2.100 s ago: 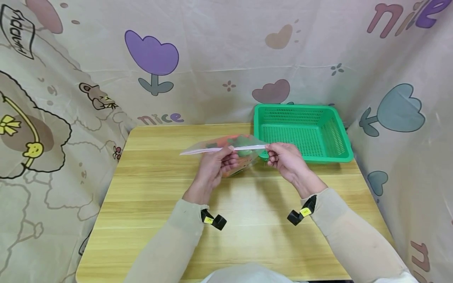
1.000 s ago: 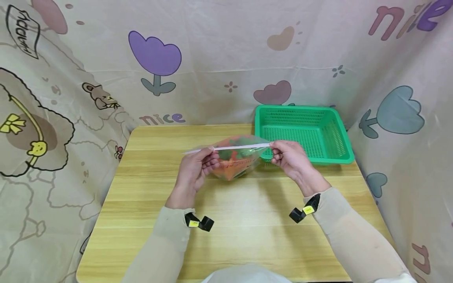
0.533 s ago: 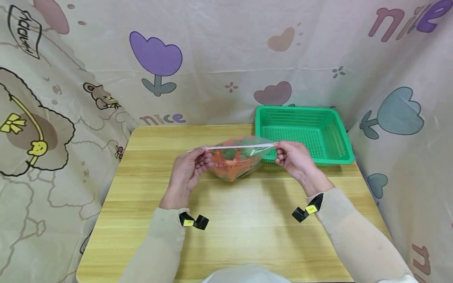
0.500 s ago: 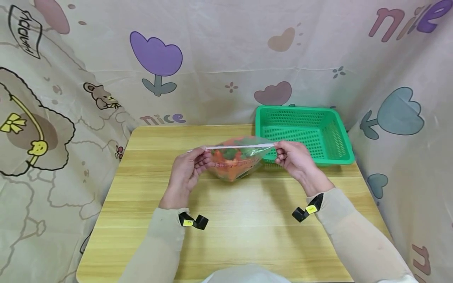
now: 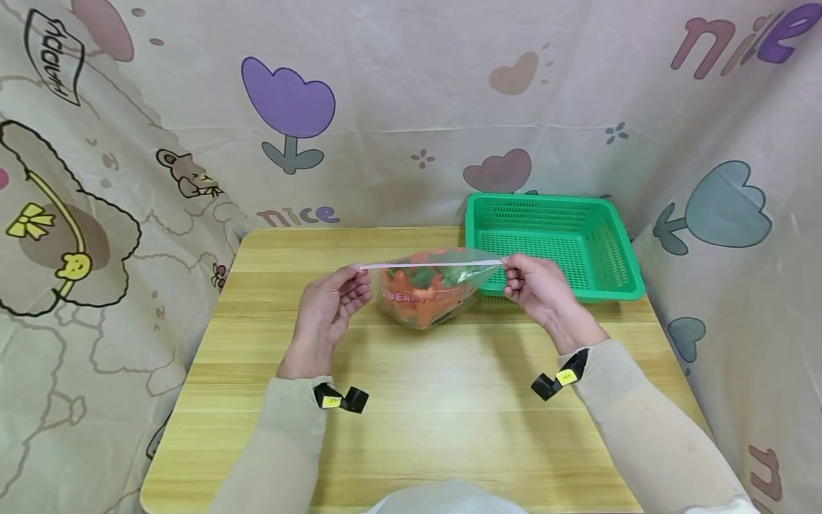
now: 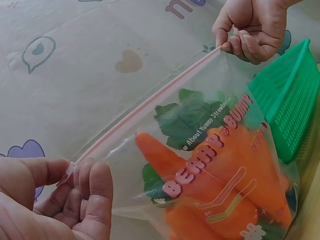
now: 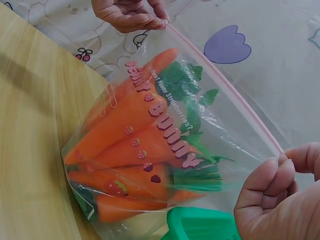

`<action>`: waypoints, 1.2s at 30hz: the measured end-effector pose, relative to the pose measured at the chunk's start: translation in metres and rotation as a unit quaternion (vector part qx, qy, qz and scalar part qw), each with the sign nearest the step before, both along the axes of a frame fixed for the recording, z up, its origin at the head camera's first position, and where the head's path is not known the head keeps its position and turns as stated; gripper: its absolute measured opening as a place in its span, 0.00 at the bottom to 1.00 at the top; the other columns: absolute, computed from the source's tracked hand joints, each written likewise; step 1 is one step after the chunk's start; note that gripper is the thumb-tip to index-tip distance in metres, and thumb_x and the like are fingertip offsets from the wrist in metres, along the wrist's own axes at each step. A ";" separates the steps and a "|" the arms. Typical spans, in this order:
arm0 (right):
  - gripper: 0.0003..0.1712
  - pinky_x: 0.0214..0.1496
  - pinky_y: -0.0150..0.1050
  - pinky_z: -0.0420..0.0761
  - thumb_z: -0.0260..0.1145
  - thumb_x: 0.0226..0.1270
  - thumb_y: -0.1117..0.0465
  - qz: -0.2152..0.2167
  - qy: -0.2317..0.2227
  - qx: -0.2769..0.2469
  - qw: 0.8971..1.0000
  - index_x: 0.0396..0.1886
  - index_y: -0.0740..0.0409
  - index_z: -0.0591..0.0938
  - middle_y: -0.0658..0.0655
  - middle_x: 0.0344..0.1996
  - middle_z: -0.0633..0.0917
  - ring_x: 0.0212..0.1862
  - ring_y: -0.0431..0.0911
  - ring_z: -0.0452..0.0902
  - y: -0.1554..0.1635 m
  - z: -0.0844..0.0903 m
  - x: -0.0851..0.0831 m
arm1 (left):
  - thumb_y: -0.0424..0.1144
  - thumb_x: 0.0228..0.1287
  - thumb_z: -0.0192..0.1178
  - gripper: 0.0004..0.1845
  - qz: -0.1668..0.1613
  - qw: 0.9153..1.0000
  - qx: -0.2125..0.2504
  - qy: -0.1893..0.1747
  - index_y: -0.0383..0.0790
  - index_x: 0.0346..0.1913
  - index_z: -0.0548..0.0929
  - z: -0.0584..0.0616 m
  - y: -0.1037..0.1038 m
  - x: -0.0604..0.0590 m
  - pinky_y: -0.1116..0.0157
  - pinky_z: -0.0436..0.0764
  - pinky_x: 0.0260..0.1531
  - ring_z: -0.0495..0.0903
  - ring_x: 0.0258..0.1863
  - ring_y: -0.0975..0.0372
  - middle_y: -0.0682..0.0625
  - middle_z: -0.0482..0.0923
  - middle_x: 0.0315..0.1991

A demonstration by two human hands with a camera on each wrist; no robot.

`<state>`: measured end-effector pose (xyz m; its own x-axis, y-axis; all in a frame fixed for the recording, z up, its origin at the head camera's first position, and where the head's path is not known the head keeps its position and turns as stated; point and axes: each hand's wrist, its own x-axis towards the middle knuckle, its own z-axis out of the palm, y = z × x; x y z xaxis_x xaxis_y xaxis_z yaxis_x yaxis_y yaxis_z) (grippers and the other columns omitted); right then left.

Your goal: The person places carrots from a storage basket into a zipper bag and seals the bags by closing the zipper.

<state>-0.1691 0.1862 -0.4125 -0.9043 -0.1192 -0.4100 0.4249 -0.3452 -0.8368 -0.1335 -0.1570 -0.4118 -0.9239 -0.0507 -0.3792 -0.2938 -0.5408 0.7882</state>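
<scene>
A clear printed zip bag (image 5: pixel 424 303) holds several orange carrots (image 7: pixel 120 130) with green tops. My left hand (image 5: pixel 327 307) pinches the left end of its pink-white zip strip (image 5: pixel 430 265) between thumb and fingers, where a small white slider (image 6: pixel 70 169) shows in the left wrist view. At the strip's other end, my right hand (image 5: pixel 542 289) pinches the corner. The strip is stretched nearly straight between both hands, along the top of the bag. Below it the bag hangs full, its carrots visible through the film in both wrist views.
A green perforated basket (image 5: pixel 604 293) stands at the back right of the wooden table (image 5: pixel 411 442), just behind the bag's right side and my right hand. Patterned cloth (image 5: pixel 385 93) hangs behind the table and at both sides.
My left hand has moved left along the zip strip, from near its middle to its left end. My right hand has kept its corner and shifted slightly right. More of the bag's front shows.
</scene>
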 end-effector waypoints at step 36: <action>0.09 0.25 0.30 0.73 0.57 0.78 0.59 0.042 -0.052 0.119 0.991 0.37 0.57 0.79 0.46 0.22 0.76 0.22 0.37 0.67 -0.048 -0.010 -0.016 | 0.38 0.79 0.57 0.11 0.003 0.966 -0.253 0.056 0.32 0.52 0.82 -0.022 -0.004 0.019 0.65 0.85 0.45 0.80 0.41 0.60 0.49 0.81 0.40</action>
